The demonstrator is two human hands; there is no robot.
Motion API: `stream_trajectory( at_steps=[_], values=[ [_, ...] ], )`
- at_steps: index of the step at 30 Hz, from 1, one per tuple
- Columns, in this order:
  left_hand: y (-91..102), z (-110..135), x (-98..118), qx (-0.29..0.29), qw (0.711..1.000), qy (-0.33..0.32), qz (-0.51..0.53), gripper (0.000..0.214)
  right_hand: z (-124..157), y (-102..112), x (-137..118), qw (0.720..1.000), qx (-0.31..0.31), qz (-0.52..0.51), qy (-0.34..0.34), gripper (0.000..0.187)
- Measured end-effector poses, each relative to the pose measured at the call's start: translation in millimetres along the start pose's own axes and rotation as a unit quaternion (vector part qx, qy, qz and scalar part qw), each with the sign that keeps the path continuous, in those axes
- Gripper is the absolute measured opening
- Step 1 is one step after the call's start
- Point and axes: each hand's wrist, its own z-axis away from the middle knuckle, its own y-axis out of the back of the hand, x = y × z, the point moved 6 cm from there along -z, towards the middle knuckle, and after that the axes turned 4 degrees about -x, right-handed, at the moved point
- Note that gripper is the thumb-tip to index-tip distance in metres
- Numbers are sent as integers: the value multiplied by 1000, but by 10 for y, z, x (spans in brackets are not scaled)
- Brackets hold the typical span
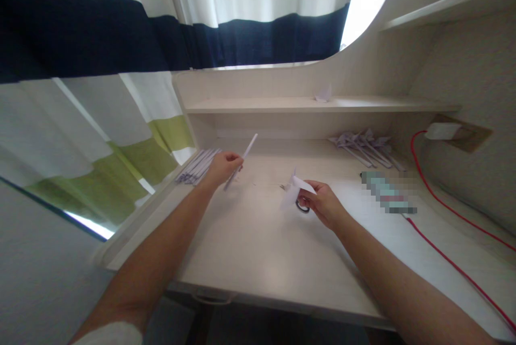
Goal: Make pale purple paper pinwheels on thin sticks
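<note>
My left hand (226, 166) is closed round a thin white paper stick (250, 144), which slants up and away above the desk. Beside that hand lies a bundle of similar paper sticks (197, 166) on the desk's left side. Between the fingers of my right hand (322, 202) is a folded white paper pinwheel (299, 186) with pointed blades. Under the paper a pair of scissors (303, 207) shows only a dark handle loop and a bit of its tip; whether my right fingers touch it I cannot tell.
Several paper pinwheels on sticks (365, 146) lie at the back right. A blurred-out phone-like object (387, 193) with a red cable (443, 259) is on the right. One folded paper piece (323, 93) sits on the shelf (258, 104). A white charger (442, 130) is in the wall socket.
</note>
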Motion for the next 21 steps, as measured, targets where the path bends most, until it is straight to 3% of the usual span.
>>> stream_trajectory(
  at_steps=[5, 10, 14, 18, 21],
  values=[
    [-552, 525, 288, -87, 985, -29, 147, 25, -13, 72, -76, 1000, 22, 8, 13, 35],
    [-999, 642, 209, -131, 977, -29, 163, 24, -38, 195, -52, 999, 41, 29, 2, 36],
    [-972, 668, 203, -128, 982, -82, 111, 17, -36, 333, -23, 997, 68, 38, -1, 33],
    [-820, 896, 397, -186, 972, -140, 42, 17, -26, 444, -60, 995, 92, 35, 11, 30],
    [-988, 1159, 516, -280, 933, -151, -170, 39, -27, 477, -93, 995, 96, 35, 17, 32]
  ],
)
